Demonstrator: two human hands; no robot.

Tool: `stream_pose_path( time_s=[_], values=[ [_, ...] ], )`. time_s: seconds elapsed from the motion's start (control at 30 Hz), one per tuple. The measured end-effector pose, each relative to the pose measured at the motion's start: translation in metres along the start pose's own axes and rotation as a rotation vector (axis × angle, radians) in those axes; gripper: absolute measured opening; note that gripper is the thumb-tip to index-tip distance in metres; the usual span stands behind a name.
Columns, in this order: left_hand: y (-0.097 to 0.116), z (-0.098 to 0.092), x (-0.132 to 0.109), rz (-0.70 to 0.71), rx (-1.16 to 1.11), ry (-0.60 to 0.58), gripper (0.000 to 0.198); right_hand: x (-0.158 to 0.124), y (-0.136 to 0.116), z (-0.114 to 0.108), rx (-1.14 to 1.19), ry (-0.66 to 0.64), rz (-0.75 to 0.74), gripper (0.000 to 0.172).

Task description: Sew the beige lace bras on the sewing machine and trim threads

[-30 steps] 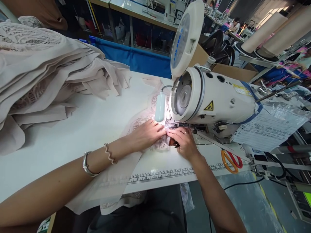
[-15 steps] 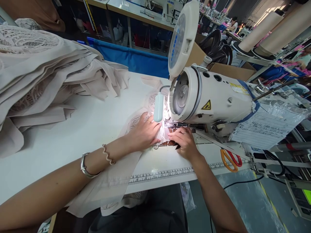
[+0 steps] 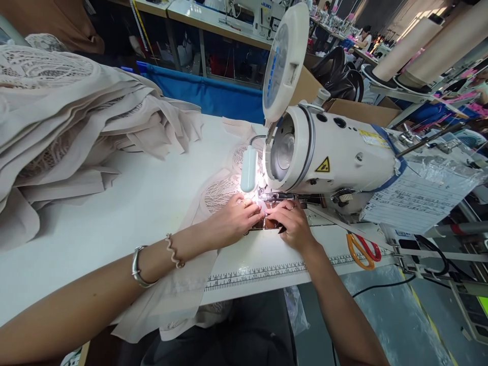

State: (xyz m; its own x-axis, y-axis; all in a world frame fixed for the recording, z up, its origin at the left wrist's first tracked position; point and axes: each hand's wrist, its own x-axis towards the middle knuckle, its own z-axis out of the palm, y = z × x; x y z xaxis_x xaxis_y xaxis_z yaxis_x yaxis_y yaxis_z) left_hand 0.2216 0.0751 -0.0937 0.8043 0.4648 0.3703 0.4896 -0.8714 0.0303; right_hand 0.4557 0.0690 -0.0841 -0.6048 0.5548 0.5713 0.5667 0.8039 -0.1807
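A pale beige lace fabric piece (image 3: 219, 195) lies under the needle area of a white sewing machine (image 3: 343, 147) and trails over the table's front edge toward my lap. My left hand (image 3: 234, 221) pinches its edge just in front of the needle, fingers together. Close beside it, my right hand (image 3: 292, 223) has thumb and fingertips closed at the same edge, near the metal presser parts. A small dark tip shows below the right fingers; I cannot make out what it is. A little lamp (image 3: 249, 169) lights the spot, and its glare blurs the fingertips.
A large pile of beige lace pieces (image 3: 76, 112) covers the table's left side. Orange-handled scissors (image 3: 360, 251) lie at the right, near a printed ruler strip (image 3: 259, 274). Behind the table hangs a blue cloth bin (image 3: 213, 96). Thread cones (image 3: 412, 48) stand at the back right.
My left hand has slid toward me and to the right, its fingers drawn together beside the right fingertips. More of the lace behind it shows. The right hand has barely moved.
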Motion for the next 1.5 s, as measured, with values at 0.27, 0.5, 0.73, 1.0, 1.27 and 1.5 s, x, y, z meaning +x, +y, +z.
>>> stream_pose_path(
  time_s=[0.27, 0.5, 0.73, 1.0, 1.27, 1.5],
  values=[
    [-0.011, 0.001, -0.001, -0.096, -0.054, 0.046, 0.039, -0.005, 0.004, 0.004, -0.052, -0.055, 0.03, 0.041],
    [-0.023, -0.006, 0.001, -0.173, -0.164, -0.108, 0.047, -0.005, 0.004, 0.006, -0.086, -0.041, 0.058, 0.048],
    [-0.032, -0.002, -0.001, -0.231, -0.156, -0.09, 0.053, -0.005, 0.002, 0.005, -0.094, -0.024, 0.053, 0.046],
    [-0.022, -0.007, 0.01, -0.562, 0.001, -0.078, 0.026, -0.004, 0.005, 0.006, -0.054, -0.012, 0.032, 0.046],
    [-0.074, -0.07, -0.059, -0.887, 0.193, 0.082, 0.066, -0.018, -0.024, -0.005, 0.001, -0.156, 0.142, 0.055],
    [-0.084, -0.178, -0.145, -1.459, 0.552, 0.038, 0.056, -0.037, -0.05, 0.009, -0.086, -0.079, 0.257, 0.034]
  ],
)
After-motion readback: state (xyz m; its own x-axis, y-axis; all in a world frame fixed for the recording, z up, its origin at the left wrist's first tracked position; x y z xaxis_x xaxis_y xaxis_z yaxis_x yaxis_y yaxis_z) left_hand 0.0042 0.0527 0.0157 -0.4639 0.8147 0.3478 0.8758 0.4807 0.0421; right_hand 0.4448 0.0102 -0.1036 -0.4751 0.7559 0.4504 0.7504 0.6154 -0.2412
